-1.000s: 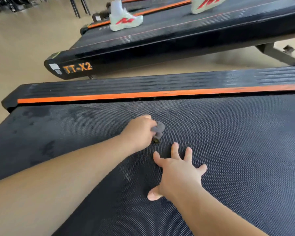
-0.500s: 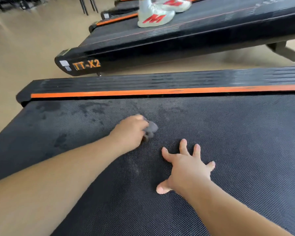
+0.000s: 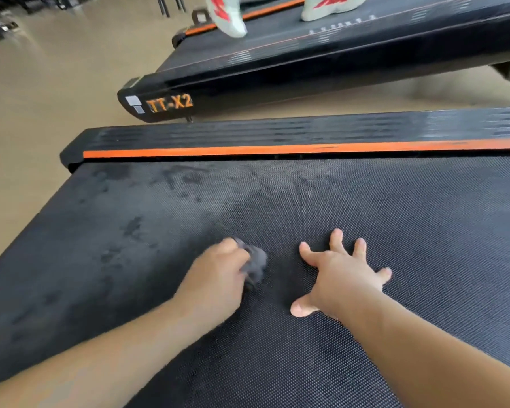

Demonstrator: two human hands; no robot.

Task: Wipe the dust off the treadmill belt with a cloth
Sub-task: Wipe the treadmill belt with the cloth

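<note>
Left hand (image 3: 218, 275), gripping the bunched grey cloth (image 3: 253, 265), has drawn back level with the right hand (image 3: 345, 275), which remains flat with fingers spread. The cloth is on the smudged treadmill belt (image 3: 395, 213).

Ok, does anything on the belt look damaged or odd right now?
Nothing looks torn or spilled. The belt carries dark blotches towards its end, near the orange stripe; damp or smudge, I cannot tell. The cloth is a small wad gripped in the left hand.
</note>
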